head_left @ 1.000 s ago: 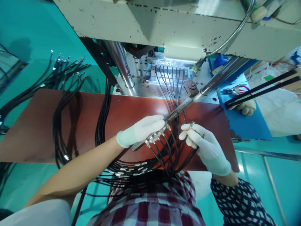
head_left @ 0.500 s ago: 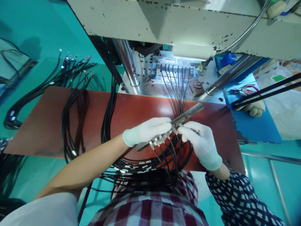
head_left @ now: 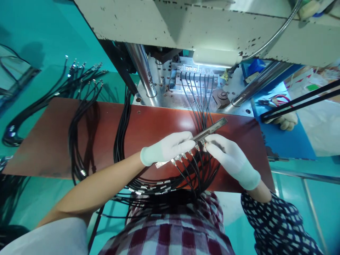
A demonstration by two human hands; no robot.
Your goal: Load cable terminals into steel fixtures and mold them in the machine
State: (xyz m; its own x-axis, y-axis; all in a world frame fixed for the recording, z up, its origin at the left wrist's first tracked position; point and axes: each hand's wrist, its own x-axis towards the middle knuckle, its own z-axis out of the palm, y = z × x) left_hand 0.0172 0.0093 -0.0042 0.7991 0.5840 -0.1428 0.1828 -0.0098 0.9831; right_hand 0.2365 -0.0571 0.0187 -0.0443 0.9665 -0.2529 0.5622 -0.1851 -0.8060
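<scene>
My left hand (head_left: 176,147), in a white glove, is closed around the middle of a long metal bar (head_left: 212,129) that tilts up to the right. Several black cables with metal connector ends (head_left: 183,156) hang from the bar's near edge. At the right part of that edge, my gloved right hand (head_left: 225,148) pinches a cable end, its fingertips close to the bar. Below both hands lies a curved bundle of black cables (head_left: 170,186) with silver ferrules.
Behind the hands, a press with a lit metal fixture (head_left: 193,82) holds several cables. Black cable bundles (head_left: 123,131) lie across the brown board (head_left: 151,124). Steel posts (head_left: 142,71) flank the fixture. Pliers and a glove (head_left: 287,121) lie on a blue surface at right.
My right hand has moved slightly right along the bar, with its wrist further out to the right. The bar has turned a little in my left hand, showing a narrower face.
</scene>
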